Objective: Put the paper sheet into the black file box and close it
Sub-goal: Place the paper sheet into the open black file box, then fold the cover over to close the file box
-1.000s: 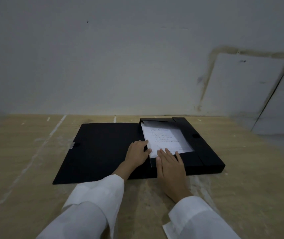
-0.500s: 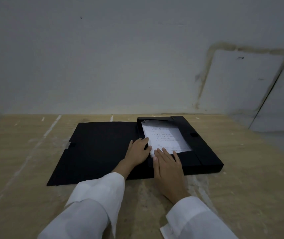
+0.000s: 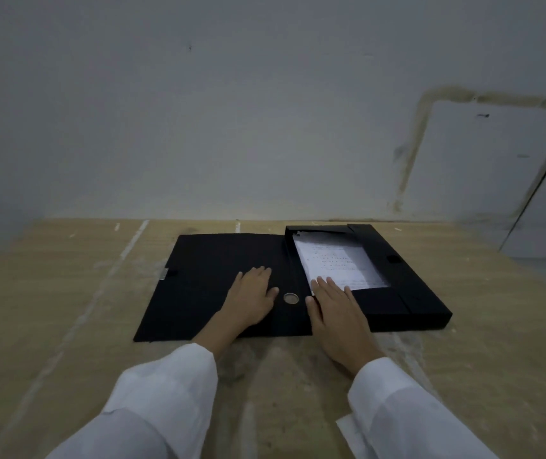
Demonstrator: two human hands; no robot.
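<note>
The black file box (image 3: 407,293) lies open on the wooden surface, its flat lid (image 3: 212,276) spread out to the left. A white printed paper sheet (image 3: 334,263) rests inside the box tray, under the side flaps. My left hand (image 3: 251,296) lies flat on the open lid, fingers apart, holding nothing. My right hand (image 3: 334,309) rests flat over the box's near left corner, its fingertips touching the sheet's near edge. A round finger hole (image 3: 290,298) in the spine shows between my hands.
The light wooden surface (image 3: 66,309) stretches around the box. A pale wall (image 3: 231,127) rises right behind it. A small clasp tab (image 3: 164,273) sits on the lid's left edge. White sleeves cover both forearms.
My left hand has slid left, off the sheet's edge and onto the lid, uncovering the round hole. My right hand stays at the sheet's near edge. The view has shifted slightly.
</note>
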